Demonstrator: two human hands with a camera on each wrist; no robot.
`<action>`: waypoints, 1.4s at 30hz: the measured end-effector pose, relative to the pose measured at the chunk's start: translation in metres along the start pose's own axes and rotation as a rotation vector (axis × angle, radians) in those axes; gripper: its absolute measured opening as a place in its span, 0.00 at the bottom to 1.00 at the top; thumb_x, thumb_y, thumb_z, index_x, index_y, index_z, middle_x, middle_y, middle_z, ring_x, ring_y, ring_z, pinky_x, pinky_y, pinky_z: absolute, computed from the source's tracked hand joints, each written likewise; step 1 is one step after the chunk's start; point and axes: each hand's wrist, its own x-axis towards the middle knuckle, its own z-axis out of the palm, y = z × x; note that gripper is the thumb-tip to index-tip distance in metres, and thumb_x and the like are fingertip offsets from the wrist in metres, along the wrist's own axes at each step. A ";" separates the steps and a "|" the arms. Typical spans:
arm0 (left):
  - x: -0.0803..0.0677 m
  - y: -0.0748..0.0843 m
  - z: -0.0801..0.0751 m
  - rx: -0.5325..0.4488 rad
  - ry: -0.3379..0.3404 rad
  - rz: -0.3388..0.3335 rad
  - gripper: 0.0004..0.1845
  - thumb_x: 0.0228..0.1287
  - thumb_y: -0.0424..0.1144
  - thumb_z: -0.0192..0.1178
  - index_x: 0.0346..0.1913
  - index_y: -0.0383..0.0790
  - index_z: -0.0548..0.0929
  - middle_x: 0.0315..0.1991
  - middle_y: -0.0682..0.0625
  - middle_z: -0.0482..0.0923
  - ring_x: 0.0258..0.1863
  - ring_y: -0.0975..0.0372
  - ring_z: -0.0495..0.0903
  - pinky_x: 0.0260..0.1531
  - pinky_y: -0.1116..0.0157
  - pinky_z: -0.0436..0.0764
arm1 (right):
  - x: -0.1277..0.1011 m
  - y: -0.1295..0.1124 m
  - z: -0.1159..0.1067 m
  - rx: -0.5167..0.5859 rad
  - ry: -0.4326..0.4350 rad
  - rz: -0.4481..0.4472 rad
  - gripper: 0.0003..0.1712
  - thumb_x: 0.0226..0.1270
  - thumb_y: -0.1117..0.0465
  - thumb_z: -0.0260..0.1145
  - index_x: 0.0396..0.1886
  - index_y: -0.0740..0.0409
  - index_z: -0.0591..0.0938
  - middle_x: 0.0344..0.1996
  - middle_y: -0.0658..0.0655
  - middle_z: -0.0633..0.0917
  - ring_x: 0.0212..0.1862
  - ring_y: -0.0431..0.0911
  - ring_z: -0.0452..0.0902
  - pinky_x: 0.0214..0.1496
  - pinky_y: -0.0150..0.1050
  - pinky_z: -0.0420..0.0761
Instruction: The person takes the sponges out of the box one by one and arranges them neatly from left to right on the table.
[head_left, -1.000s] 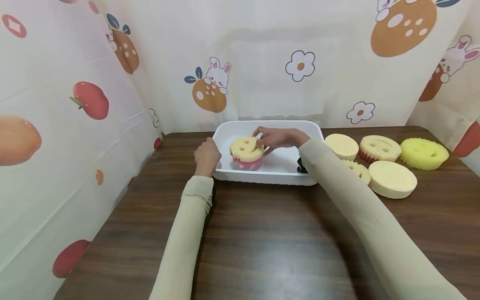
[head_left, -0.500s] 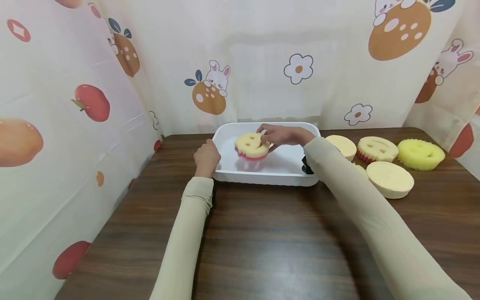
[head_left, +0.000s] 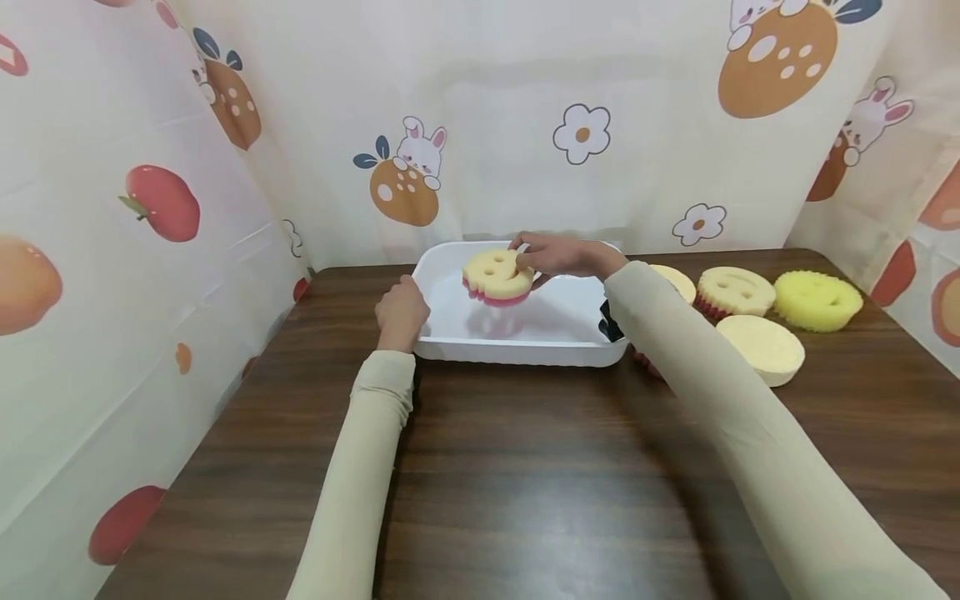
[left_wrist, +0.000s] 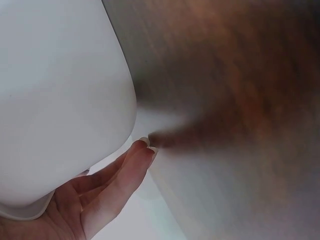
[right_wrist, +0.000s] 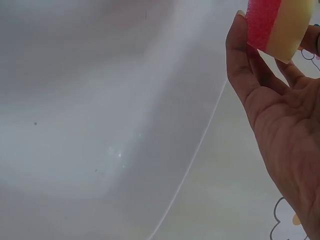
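A white tray [head_left: 517, 354] stands at the back of the dark wooden table. My left hand [head_left: 402, 312] grips its left end; in the left wrist view the fingers [left_wrist: 127, 167] lie along the outside of the tray wall. With my right hand [head_left: 558, 254] I pinch a smiley-face sponge [head_left: 491, 281] by its right edge, above the tray floor. Its face layer is cream, with two eye holes and a curved mouth slot, over a pink layer. In the right wrist view the sponge [right_wrist: 275, 25] shows edge-on between fingers and thumb.
Several sponges lie right of the tray: a round cream one [head_left: 761, 350], a red-based cream smiley [head_left: 735, 292], a yellow smiley [head_left: 817, 302] and a plain cream one [head_left: 675, 282] partly behind my sleeve. A printed curtain [head_left: 525, 183] hangs close behind the tray.
The right hand has raised the smiley sponge from low in the tray to a little above its floor. The left hand keeps its grip on the tray. The head view has shifted slightly.
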 end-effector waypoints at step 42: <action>-0.001 -0.003 -0.002 -0.009 -0.037 0.027 0.22 0.71 0.37 0.46 0.62 0.27 0.65 0.51 0.31 0.79 0.49 0.42 0.83 0.48 0.47 0.82 | -0.061 0.025 -0.029 -0.099 0.199 -0.012 0.22 0.78 0.56 0.41 0.66 0.56 0.56 0.57 0.64 0.72 0.53 0.51 0.76 0.65 0.47 0.73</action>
